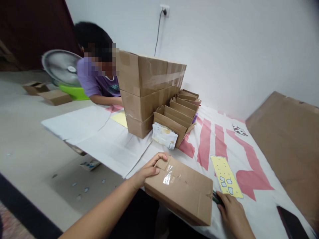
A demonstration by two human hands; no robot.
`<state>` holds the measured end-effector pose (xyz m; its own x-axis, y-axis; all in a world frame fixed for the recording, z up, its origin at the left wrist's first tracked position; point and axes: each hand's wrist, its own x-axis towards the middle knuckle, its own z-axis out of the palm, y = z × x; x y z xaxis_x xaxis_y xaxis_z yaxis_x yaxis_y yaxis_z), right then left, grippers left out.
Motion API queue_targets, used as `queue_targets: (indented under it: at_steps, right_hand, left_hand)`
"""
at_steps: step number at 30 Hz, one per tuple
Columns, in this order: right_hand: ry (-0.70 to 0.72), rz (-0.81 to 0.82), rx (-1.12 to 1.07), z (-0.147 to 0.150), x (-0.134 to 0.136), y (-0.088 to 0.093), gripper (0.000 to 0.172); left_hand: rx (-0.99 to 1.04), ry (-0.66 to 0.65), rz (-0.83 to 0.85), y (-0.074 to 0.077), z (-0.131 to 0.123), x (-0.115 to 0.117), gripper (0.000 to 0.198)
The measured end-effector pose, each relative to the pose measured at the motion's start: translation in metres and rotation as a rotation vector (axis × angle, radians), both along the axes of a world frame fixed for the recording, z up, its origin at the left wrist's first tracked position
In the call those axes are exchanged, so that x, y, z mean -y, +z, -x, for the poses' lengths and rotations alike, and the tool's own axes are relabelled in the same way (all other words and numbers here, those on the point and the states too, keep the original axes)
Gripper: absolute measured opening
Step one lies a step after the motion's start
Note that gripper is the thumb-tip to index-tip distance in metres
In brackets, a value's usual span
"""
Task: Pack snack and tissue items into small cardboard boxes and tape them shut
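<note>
A closed cardboard box [184, 189] with a strip of shiny tape on top lies tilted at the table's near edge. My left hand [152, 167] grips its far left corner, thumb on the top face. At the box's right side, my right hand [230, 205] is closed round a dark green tool [217, 198], whose tip meets the box edge; its exact kind is unclear. Just right of the box is a yellow dotted paper [226, 176] with pale shapes on it.
Stacked taped boxes [149, 89] stand mid-table, beside open cartons [176, 114] and a white pouch [164, 135]. Behind them leans a person in a purple shirt [93, 79]. A dark phone-like object [291, 222] lies at right, near a large cardboard sheet [286, 142]. A fan [64, 68] stands back left.
</note>
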<state>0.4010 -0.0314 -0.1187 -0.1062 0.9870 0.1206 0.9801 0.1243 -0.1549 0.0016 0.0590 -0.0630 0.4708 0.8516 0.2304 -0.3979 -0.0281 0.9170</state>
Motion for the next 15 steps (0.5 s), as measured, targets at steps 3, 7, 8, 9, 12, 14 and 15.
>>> queue_targets:
  at_steps: [3,7,8,9,12,14,15]
  right_hand:
    - [0.005,-0.178,-0.104,0.002,-0.011,0.016,0.035]
    - [0.038,-0.488,-0.132,0.023,-0.030,0.067,0.037]
    - [0.099,-0.533,-0.135,0.033,-0.034,0.082,0.038]
    - [0.165,-0.576,-0.136,0.045,-0.037,0.096,0.039]
    - [0.379,-0.604,-0.099,0.085,-0.045,0.130,0.042]
    - [0.523,-0.571,-0.037,0.113,-0.049,0.143,0.041]
    - [0.580,-0.556,-0.002,0.126,-0.051,0.147,0.040]
  left_hand:
    - [0.017,-0.021,-0.011,-0.001,0.000,-0.001,0.044]
    - [0.049,-0.062,0.007,0.000,0.000,0.000,0.047]
    - [0.053,-0.062,0.009,0.000,0.000,0.000,0.048]
    - [0.052,-0.057,0.009,-0.001,-0.001,0.000,0.048]
    - [0.033,-0.033,0.000,-0.003,-0.001,-0.001,0.048]
    - [0.035,-0.034,-0.011,-0.005,-0.001,-0.002,0.048]
    - [0.044,-0.039,-0.018,-0.007,-0.001,-0.002,0.049]
